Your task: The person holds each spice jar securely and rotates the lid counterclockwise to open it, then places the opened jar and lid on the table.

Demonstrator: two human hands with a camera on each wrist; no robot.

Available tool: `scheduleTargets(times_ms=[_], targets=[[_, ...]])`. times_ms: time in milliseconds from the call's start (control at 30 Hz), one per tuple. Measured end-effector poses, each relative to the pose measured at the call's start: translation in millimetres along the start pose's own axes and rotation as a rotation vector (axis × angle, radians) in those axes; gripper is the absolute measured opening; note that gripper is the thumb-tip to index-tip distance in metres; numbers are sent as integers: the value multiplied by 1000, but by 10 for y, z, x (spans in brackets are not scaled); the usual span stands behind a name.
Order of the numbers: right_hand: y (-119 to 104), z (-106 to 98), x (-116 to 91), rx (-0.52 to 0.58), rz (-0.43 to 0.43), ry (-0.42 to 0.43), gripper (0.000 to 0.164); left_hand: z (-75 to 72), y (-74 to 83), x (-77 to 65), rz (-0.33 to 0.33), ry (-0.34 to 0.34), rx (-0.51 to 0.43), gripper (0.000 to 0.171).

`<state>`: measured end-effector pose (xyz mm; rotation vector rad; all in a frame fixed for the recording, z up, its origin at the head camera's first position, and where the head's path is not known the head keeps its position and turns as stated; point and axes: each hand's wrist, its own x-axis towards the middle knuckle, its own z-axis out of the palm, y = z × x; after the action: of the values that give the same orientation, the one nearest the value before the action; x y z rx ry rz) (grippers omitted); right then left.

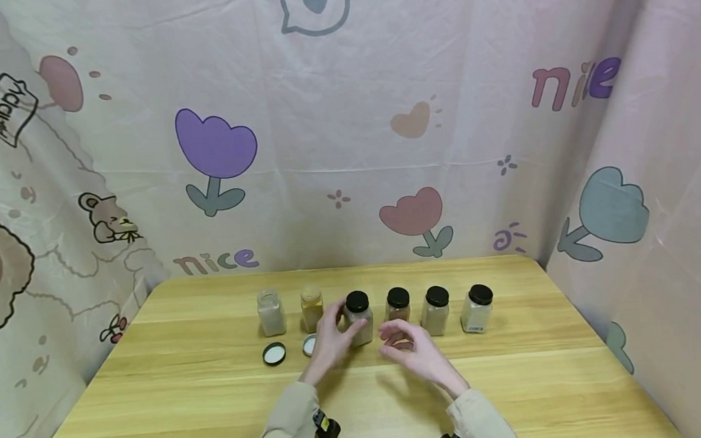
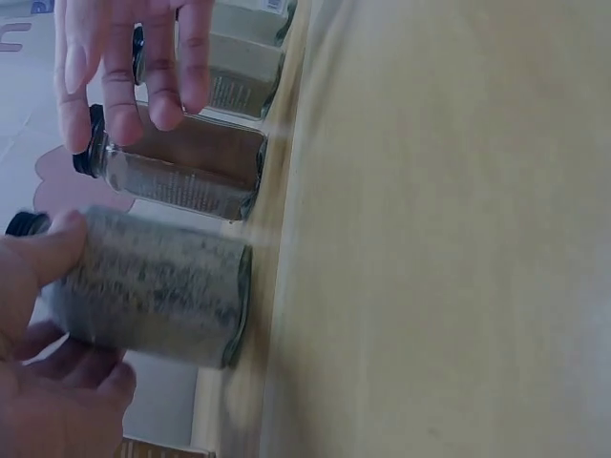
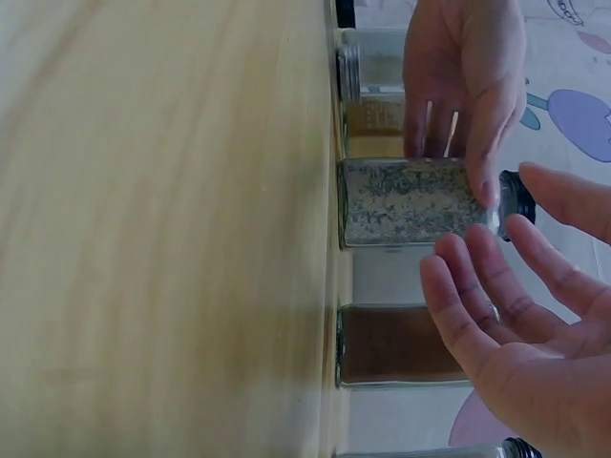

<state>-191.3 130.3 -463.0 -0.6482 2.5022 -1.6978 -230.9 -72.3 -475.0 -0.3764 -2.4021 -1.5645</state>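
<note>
My left hand (image 1: 334, 340) grips a black-lidded glass spice jar (image 2: 158, 286) of speckled grey seasoning around its sides, thumb across the front near the shoulder. In the right wrist view that jar (image 3: 410, 200) stands between my two hands. My right hand (image 1: 417, 350) holds nothing; its fingers are loosely bent just right of the jar, and in the right wrist view its fingertips (image 3: 520, 229) come close to the black lid (image 3: 516, 200). Behind my right hand stands a capped jar of reddish-brown powder (image 1: 398, 305).
Left of the held jar are two uncapped jars, one pale (image 1: 271, 315) and one yellowish (image 1: 312, 311). Their lids (image 1: 274, 354) lie in front, one partly behind my left hand. Two more capped jars, a beige one (image 1: 436, 312) and a whitish one (image 1: 477, 310), stand to the right on the wooden table (image 1: 172, 401).
</note>
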Motion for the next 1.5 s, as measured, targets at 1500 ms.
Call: scheduleTargets(times_ms=[1500], targets=[[-279,278,55,-321,-259,390,37,-90,-15,-356,51,-331,-304,56]])
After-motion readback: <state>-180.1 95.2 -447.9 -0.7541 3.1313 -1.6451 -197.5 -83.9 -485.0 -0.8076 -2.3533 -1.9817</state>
